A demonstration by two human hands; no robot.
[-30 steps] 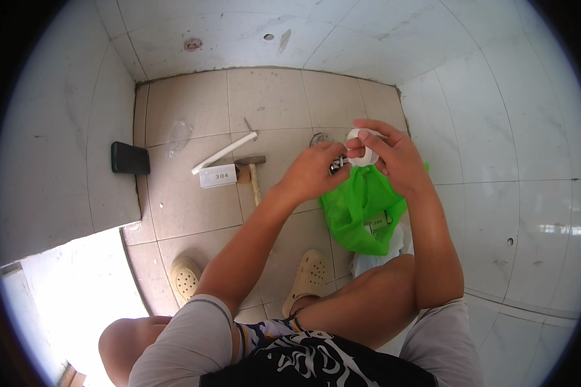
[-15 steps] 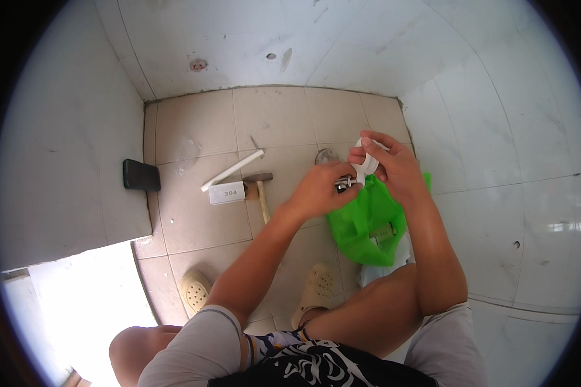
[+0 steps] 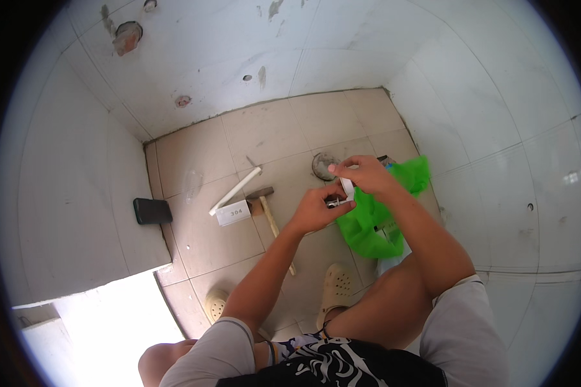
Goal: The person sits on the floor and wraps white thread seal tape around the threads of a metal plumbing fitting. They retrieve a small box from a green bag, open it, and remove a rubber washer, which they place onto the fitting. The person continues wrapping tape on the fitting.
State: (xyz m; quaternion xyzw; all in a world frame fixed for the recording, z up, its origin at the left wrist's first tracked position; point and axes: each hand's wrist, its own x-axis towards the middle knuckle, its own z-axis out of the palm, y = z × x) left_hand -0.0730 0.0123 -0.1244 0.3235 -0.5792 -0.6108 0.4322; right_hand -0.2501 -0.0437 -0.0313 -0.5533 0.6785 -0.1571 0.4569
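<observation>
My left hand [image 3: 314, 210] is closed around a small shiny metal fitting [image 3: 333, 204], mostly covered by the fingers. Close beside it, my right hand [image 3: 366, 177] pinches a roll of white tape [image 3: 347, 188], which sits between the two hands against the fitting. Whether the tape is wound on the fitting cannot be made out. Both hands are above a bright green bag [image 3: 360, 233] on the floor by my right leg, with part of a small box showing in its opening.
On the tiled floor lie a hammer [image 3: 270, 219] with a wooden handle, a white box [image 3: 233, 213] and a white tube [image 3: 235, 191]. A round drain hole [image 3: 323, 166] is beyond my hands. A dark phone [image 3: 153, 211] lies at the left. White tiled walls [image 3: 342, 45] surround the floor.
My view has tilted and shifted, so the floor things appear lower. My right hand has turned over the tape roll and come closer to my left hand, which keeps the fitting.
</observation>
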